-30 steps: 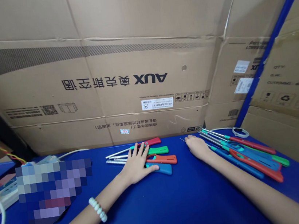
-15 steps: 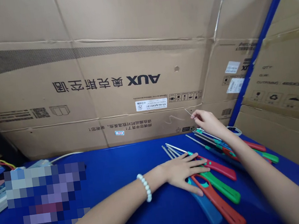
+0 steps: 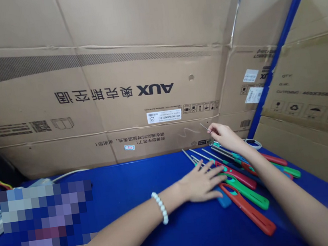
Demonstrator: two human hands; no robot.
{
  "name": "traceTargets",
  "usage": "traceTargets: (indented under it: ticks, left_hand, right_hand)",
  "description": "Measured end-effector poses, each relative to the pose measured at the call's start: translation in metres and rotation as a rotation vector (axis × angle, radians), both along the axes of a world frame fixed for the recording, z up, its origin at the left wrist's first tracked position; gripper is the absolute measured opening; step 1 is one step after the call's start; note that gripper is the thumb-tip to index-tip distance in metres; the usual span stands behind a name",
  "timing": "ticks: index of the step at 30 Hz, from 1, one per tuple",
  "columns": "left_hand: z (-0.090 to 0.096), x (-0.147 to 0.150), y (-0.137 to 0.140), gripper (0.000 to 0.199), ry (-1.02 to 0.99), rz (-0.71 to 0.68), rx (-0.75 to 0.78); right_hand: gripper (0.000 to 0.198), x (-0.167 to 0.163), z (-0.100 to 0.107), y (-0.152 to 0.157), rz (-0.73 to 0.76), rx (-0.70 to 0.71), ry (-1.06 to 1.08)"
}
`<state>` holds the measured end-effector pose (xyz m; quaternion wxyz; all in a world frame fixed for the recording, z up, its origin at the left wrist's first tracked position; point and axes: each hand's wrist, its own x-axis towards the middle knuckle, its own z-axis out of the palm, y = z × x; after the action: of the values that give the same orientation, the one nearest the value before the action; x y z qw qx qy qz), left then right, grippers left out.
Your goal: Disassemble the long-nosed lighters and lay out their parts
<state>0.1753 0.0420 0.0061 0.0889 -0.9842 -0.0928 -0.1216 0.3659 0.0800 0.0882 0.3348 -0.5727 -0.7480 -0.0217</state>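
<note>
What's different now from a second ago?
The left hand slid the four lighters right, turning their handles nearer the person, beside the other lighters. The right hand rose, still pinching the thin stick. The cardboard and white band stayed put.

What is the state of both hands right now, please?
Left hand: open, fingers spread over long-necked lighters.
Right hand: closed, pinching a thin rod.

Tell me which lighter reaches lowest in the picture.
The orange lighter, lying just below the green lighter. Its butt end is closest to the bottom edge, lower than every other one, including the red lighter and blue lighter.
</note>
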Motion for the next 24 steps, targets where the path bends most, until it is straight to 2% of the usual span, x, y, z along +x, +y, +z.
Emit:
traceTargets:
  ticks: [3,6,8,17,24]
  left_hand:
    - [-0.009,0.005,-0.049,0.059,0.0,-0.151,0.084]
    - [-0.015,0.013,-0.083,0.058,-0.04,-0.168,0.167]
    - [-0.015,0.017,-0.093,0.056,-0.062,-0.17,0.203]
    - [-0.01,0.006,-0.072,0.057,-0.054,-0.053,0.156]
    - [-0.012,-0.018,-0.053,0.069,-0.059,0.164,-0.008]
  right_hand:
    - [0.012,-0.003,-0.003,0.001,-0.001,-0.007,0.001]
    - [0.012,-0.006,-0.008,0.003,0.004,-0.024,-0.003]
    - [0.012,-0.008,-0.01,0.004,0.007,-0.036,-0.005]
    - [0.013,-0.008,-0.013,0.005,0.02,-0.059,-0.013]
    - [0.013,-0.011,-0.011,0.002,0.027,-0.08,-0.024]
